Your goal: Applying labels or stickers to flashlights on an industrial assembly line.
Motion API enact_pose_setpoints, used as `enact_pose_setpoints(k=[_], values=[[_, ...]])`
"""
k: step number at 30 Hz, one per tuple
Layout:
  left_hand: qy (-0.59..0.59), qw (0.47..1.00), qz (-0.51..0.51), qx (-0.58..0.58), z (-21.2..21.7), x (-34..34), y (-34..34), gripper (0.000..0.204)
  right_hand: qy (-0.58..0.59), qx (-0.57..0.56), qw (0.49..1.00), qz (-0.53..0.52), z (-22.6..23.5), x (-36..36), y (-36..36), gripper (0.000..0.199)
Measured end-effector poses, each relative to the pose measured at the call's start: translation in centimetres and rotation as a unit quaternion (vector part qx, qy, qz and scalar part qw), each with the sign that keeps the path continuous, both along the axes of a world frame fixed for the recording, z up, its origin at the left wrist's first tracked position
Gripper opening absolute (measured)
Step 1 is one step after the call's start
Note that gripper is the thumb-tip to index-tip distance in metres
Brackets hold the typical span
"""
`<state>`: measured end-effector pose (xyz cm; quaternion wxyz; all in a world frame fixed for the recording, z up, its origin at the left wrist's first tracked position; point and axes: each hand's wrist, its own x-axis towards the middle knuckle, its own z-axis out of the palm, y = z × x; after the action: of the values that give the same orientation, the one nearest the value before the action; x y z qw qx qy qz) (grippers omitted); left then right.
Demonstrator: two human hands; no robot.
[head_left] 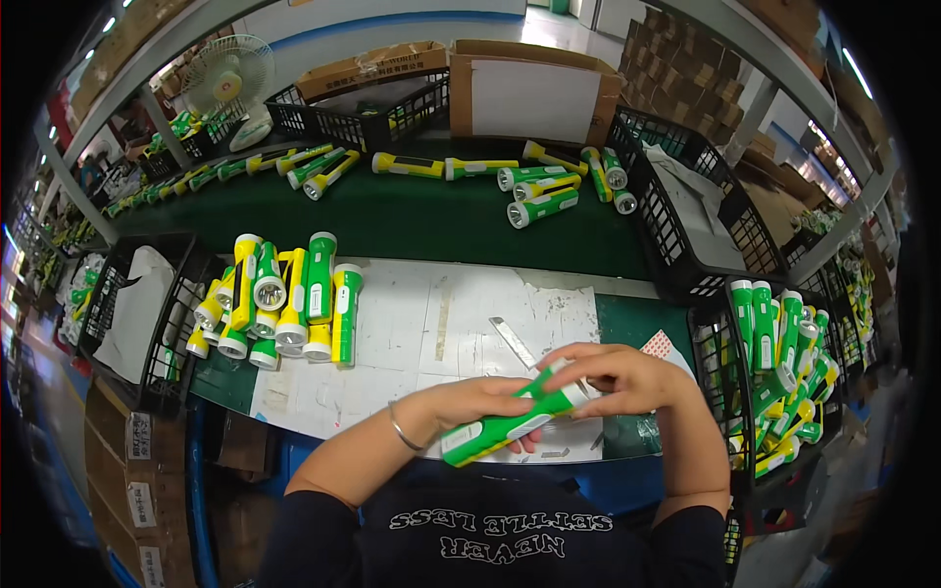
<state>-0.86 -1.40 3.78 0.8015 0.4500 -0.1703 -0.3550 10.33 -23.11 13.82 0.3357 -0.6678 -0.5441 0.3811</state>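
Gripping a green-and-yellow flashlight [495, 431] in the head view, the left hand [480, 402] is clamping its fingers around the middle of the body, the thumb lying over the top and fingertips showing beneath. The right hand [627, 380] is curling its fingers onto the pale head end of the same flashlight, clamped there too. The flashlight is sitting tilted above the near edge of the white-covered tabletop [402, 333], in front of the person's chest, its tail pointing down to the left. A metal bracelet [397, 426] is circling the left wrist. Just beyond the hands, a thin pale strip [512, 343] is lying slantwise on the white covering. Toward the left, a pile of flashlights [321, 279] is resting on the tabletop, beside a black basket [183, 323] holding paper. Toward the right, another black basket [714, 377] is holding many more flashlights. Beyond the tabletop, a dark green surface [421, 230] is carrying a line of flashlights [480, 169], with a cardboard box [534, 103] standing behind them.
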Motion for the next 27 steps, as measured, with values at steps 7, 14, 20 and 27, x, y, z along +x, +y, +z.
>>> enact_pose_setpoints(k=[7,14,20,27], values=[[0.262,0.912,0.249,-0.195,-4.6,-1.2,-0.1,0.046,-0.096,0.057,0.951,-0.289,-7.5,-2.4,-0.1,0.051],[0.243,0.893,0.366,-0.099,-6.3,-1.0,-0.2,0.044,-0.067,-0.016,0.953,-0.294,-8.5,-6.1,0.6,0.043],[0.241,0.894,0.370,-0.080,-5.9,-1.3,-0.7,0.043,-0.080,0.025,0.954,-0.287,-9.9,-7.1,0.7,0.027],[0.171,0.892,0.418,-0.017,-3.7,-0.7,-1.2,0.032,-0.387,0.090,0.880,-0.260,-9.1,-8.1,2.9,0.008]])
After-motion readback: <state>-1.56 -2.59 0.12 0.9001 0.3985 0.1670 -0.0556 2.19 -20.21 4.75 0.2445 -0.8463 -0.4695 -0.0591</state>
